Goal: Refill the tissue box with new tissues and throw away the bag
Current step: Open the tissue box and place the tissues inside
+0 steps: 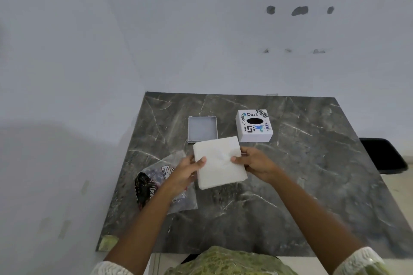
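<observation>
The stack of tissues [220, 162] is nearly square, with no clear long axis; it is turned a little so its far corner points toward the tissue box [254, 125] and its near edge slants down to the right. It is held flat above the dark marble table [312, 174], just in front of the open grey tray [202, 129], which lies left of the box. The box stands with its oval hole facing up.

The plastic bag [176, 176] lies crumpled at the left — the left forearm covers much of it, and its print is too blurred to read. Whether the stack touches the table cannot be told.

Both forearms reach in from the bottom. The left hand [186, 171] clamps the stack's left edge, thumb on top; the right hand [254, 163] clamps the right edge — thumb on top, fingers hidden beneath.
</observation>
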